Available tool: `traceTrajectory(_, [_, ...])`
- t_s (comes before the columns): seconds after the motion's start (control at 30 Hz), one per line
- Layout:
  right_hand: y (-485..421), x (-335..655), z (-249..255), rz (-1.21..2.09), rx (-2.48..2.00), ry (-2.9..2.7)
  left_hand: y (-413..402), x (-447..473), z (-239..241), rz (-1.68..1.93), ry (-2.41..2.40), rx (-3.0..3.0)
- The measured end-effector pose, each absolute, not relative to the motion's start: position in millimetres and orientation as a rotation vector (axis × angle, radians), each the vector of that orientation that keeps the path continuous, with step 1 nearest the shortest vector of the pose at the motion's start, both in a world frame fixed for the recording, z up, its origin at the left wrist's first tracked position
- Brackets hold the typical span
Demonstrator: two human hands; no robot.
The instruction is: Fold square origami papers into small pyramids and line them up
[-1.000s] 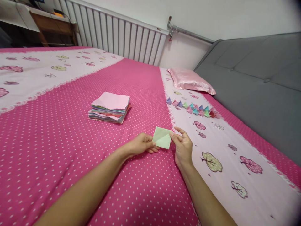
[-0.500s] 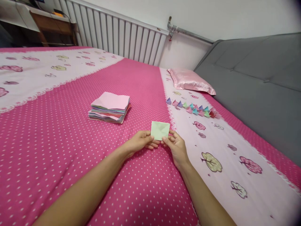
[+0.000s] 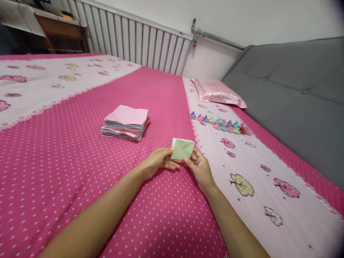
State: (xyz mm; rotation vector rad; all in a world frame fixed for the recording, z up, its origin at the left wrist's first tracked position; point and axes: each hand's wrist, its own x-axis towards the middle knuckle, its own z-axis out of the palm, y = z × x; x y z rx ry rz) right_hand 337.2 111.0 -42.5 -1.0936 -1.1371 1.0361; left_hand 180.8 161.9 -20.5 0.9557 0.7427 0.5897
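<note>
A light green square of paper (image 3: 182, 148) with diagonal creases is held upright above the pink dotted bedspread (image 3: 80, 150). My left hand (image 3: 158, 163) pinches its lower left edge, fingers closed on it. My right hand (image 3: 200, 167) pinches its lower right edge, fingers also closed. Beyond the hands to the left lies a stack of coloured paper squares (image 3: 125, 122) with a pink sheet on top. A row of several small folded paper shapes (image 3: 220, 124) in purple, pink, green and blue lies on the pale strip to the right.
A pink satin pillow (image 3: 217, 92) lies at the far right of the bed. A grey padded headboard (image 3: 295, 100) runs along the right side. A white radiator (image 3: 134, 41) stands against the far wall, with a wooden chair (image 3: 60, 32) at the far left.
The green paper has been turned and raised from a tilted flat pose to upright. My right hand moved left and closed on its lower edge; both hands came closer together.
</note>
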Motion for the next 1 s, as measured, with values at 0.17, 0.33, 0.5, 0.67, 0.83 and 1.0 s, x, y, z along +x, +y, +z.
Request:
traceTrajectory(0.17, [109.6, 334.2, -41.8, 0.972, -1.08, -1.234, 159.8, 179.3, -21.9, 0.609, 0.711, 1.031])
traceTrajectory(0.33, [106.0, 333.2, -41.4, 0.982, -1.12, -1.246, 157.8, 179.5, -22.2, 0.714, 0.678, 1.005])
traceTrajectory(0.5, [106.2, 333.6, -41.8, 0.877, -1.194, -1.292, 162.7, 180.9, -25.0, 0.942, 0.731, 0.885])
traceTrajectory(0.67, [102.9, 328.9, -36.8, 0.883, -1.124, -1.306, 168.1, 181.3, -23.3, 1.155, 0.771, 0.754])
traceTrajectory(0.83, [97.5, 327.0, -34.3, 0.806, -1.137, -1.398, 165.7, 184.1, -20.9, 1.201, 0.741, 0.707])
traceTrajectory(1.0, [97.6, 331.6, -38.8, 0.647, -1.176, -1.478, 160.3, 188.1, -23.1, 1.155, 0.738, 0.726])
